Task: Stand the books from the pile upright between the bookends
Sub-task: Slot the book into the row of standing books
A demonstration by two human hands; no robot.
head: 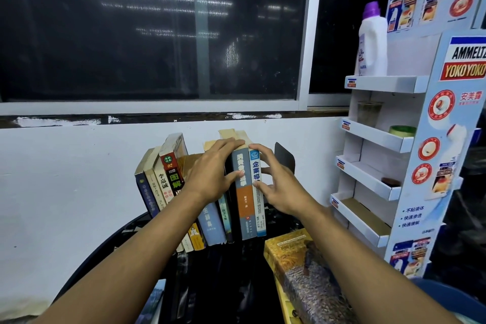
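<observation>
- Steadying a row of upright books (184, 192), 2 bare hands work just left of the black bookend (285, 159).
- The left hand (213, 168) lies across the book tops left of the bookend. Its fingers are straight and close together, and its thumb is spread down onto the spine of the grey-and-orange book (243, 192). It presses rather than pinches.
- The right hand (276, 181) is between the row and the bookend with its fingers spread. The index tip rests on the top corner of the blue-and-white book (257, 192), the other tips touch its side, and the thumb touches its spine.
- That blue-and-white book is the 1 nearest the bookend, apart from it, and it touches the grey-and-orange book.
- Books further left of the bookend lean to the left.
- Below the bookend, nearer the camera, a yellow-covered book (297, 265) lies flat on the dark table (223, 271).
- Right of the bookend stands a white cardboard display rack (373, 139), with a white bottle (372, 42) with a purple cap on its top shelf.
</observation>
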